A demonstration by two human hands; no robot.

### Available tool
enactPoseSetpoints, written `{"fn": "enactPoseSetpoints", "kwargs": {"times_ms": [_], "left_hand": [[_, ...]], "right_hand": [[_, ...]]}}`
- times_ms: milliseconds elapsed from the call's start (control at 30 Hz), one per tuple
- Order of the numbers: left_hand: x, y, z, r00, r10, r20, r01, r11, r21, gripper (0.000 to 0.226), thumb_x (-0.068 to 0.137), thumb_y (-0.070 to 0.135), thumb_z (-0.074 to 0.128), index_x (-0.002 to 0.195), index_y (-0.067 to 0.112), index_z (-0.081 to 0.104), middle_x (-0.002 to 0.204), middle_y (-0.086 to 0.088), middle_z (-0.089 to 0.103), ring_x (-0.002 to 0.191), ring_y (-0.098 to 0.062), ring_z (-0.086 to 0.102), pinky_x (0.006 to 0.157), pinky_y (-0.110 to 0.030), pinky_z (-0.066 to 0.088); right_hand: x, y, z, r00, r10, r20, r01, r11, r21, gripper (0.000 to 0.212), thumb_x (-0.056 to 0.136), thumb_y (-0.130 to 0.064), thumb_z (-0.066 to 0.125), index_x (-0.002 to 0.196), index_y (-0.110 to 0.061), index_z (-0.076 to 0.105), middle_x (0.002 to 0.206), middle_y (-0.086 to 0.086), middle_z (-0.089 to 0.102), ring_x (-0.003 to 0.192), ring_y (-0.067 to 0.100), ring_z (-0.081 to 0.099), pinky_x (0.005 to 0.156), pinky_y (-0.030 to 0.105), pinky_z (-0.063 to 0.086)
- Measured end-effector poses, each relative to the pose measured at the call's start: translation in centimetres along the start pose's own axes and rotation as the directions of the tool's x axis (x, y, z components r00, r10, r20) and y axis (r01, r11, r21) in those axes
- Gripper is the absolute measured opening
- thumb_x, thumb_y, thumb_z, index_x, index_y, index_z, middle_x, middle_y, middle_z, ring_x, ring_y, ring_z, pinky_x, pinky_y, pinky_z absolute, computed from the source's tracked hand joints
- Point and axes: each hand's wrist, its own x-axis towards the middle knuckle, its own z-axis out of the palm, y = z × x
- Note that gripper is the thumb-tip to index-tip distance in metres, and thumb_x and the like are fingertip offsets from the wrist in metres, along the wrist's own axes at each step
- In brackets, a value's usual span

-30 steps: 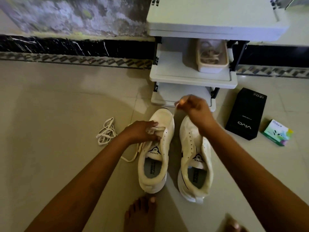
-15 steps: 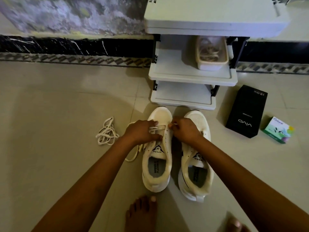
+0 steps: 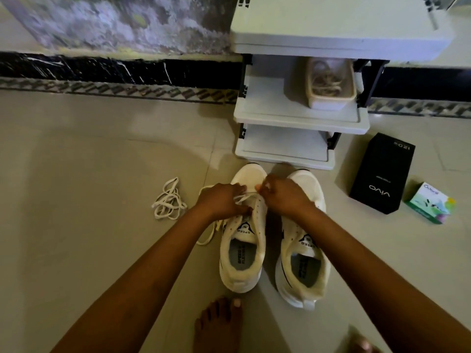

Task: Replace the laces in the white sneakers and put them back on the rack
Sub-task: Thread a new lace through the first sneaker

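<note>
Two white sneakers stand side by side on the floor, toes toward the white rack (image 3: 300, 118). The left sneaker (image 3: 242, 250) has a white lace (image 3: 246, 196) threaded across its lower eyelets. My left hand (image 3: 219, 201) pinches the lace on the shoe's left side. My right hand (image 3: 283, 193) pinches the lace at the right-side eyelets. A loose tail of the lace (image 3: 207, 238) trails on the floor left of the shoe. The right sneaker (image 3: 303, 253) shows no lace. A bundled white lace (image 3: 169, 201) lies on the floor further left.
A beige tub (image 3: 331, 98) with coiled laces sits on the rack's middle shelf. A black phone box (image 3: 382, 174) and a small green box (image 3: 429, 206) lie on the floor to the right. My bare feet (image 3: 219, 324) are at the bottom edge.
My right hand came down from holding the lace end up above the shoes to the left sneaker's eyelets. My left hand stayed on the lace.
</note>
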Motion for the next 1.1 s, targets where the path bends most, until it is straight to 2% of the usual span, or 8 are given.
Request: {"fn": "enactPoseSetpoints", "kwargs": {"times_ms": [233, 400, 500, 600, 667, 733, 933, 1100], "left_hand": [[-0.1, -0.1, 0.1, 1.000, -0.018, -0.012, 0.017, 1.000, -0.014, 0.073, 0.082, 0.053, 0.062, 0.145, 0.030, 0.032, 0.146, -0.004, 0.042, 0.127, -0.024, 0.045, 0.100, -0.036, 0.041], [-0.1, -0.1, 0.1, 1.000, -0.006, 0.001, 0.006, 1.000, 0.018, 0.074, 0.083, 0.054, 0.060, 0.146, 0.030, 0.030, 0.149, -0.002, 0.039, 0.129, -0.023, 0.044, 0.100, -0.036, 0.040], [-0.3, 0.0, 0.1, 1.000, -0.014, -0.016, 0.014, 1.000, 0.014, 0.073, 0.083, 0.053, 0.061, 0.145, 0.030, 0.031, 0.144, -0.004, 0.045, 0.126, -0.024, 0.046, 0.097, -0.035, 0.041], [-0.4, 0.2, -0.1, 1.000, 0.002, -0.007, -0.002, 0.999, 0.047, 0.073, 0.085, 0.053, 0.058, 0.146, 0.028, 0.028, 0.142, -0.006, 0.046, 0.125, -0.024, 0.046, 0.096, -0.036, 0.040], [-0.5, 0.3, -0.3, 1.000, -0.002, -0.006, 0.002, 0.999, 0.033, 0.073, 0.086, 0.052, 0.057, 0.147, 0.027, 0.026, 0.143, -0.006, 0.045, 0.126, -0.025, 0.046, 0.096, -0.036, 0.041], [-0.6, 0.3, -0.3, 1.000, -0.006, -0.004, 0.006, 1.000, 0.012, 0.074, 0.086, 0.053, 0.057, 0.147, 0.027, 0.026, 0.144, -0.006, 0.044, 0.126, -0.024, 0.046, 0.097, -0.035, 0.041], [-0.6, 0.6, -0.2, 1.000, -0.003, -0.017, 0.004, 0.999, 0.032, 0.073, 0.085, 0.052, 0.058, 0.147, 0.027, 0.027, 0.145, -0.005, 0.043, 0.128, -0.024, 0.044, 0.099, -0.034, 0.038], [-1.9, -2.4, -1.7, 0.999, -0.042, 0.003, 0.035, 0.771, -0.636, 0.041, 0.087, 0.036, 0.062, 0.126, 0.023, 0.058, 0.130, 0.002, 0.057, 0.113, -0.012, 0.052, 0.096, -0.030, 0.041]], "right_hand": [[1.5, 1.2, -0.7, 0.999, 0.004, -0.032, -0.007, 0.994, -0.109, 0.033, 0.097, -0.032, 0.047, 0.118, -0.006, 0.053, 0.112, 0.014, 0.061, 0.102, 0.027, 0.058, 0.081, 0.032, 0.044], [1.2, 1.1, 0.5, 0.991, 0.012, 0.130, 0.014, 0.981, -0.193, 0.033, 0.096, -0.033, 0.049, 0.115, -0.007, 0.055, 0.112, 0.012, 0.060, 0.101, 0.025, 0.057, 0.082, 0.032, 0.045], [0.1, 0.4, -1.6, 0.997, -0.047, 0.055, 0.033, 0.973, 0.228, 0.018, 0.098, -0.027, 0.045, 0.097, -0.013, 0.057, 0.089, 0.004, 0.058, 0.082, 0.017, 0.055, 0.073, 0.030, 0.043], [-0.8, -1.8, -7.6, 0.985, 0.007, -0.175, 0.142, 0.556, 0.819, 0.020, 0.098, -0.022, 0.042, 0.082, -0.017, 0.052, 0.072, -0.002, 0.048, 0.064, 0.010, 0.045, 0.063, 0.023, 0.041], [-0.8, -2.6, -9.9, 0.959, 0.049, -0.279, 0.241, 0.379, 0.893, 0.024, 0.099, -0.021, 0.042, 0.078, -0.017, 0.052, 0.064, -0.004, 0.041, 0.057, 0.007, 0.038, 0.059, 0.019, 0.037], [-0.7, -2.6, -9.3, 0.959, 0.079, -0.271, 0.229, 0.346, 0.910, 0.027, 0.099, -0.023, 0.041, 0.077, -0.017, 0.054, 0.061, -0.005, 0.039, 0.056, 0.007, 0.036, 0.058, 0.019, 0.036], [-0.3, -0.6, -6.4, 0.967, 0.114, -0.227, 0.028, 0.840, 0.542, 0.031, 0.100, -0.029, 0.040, 0.098, -0.008, 0.062, 0.084, -0.006, 0.058, 0.078, 0.007, 0.052, 0.071, 0.023, 0.039], [-0.1, -0.3, -5.7, 0.966, 0.051, -0.253, 0.030, 0.952, 0.305, 0.039, 0.100, -0.036, 0.036, 0.107, -0.003, 0.054, 0.094, 0.008, 0.057, 0.088, 0.022, 0.053, 0.076, 0.032, 0.040]]}}
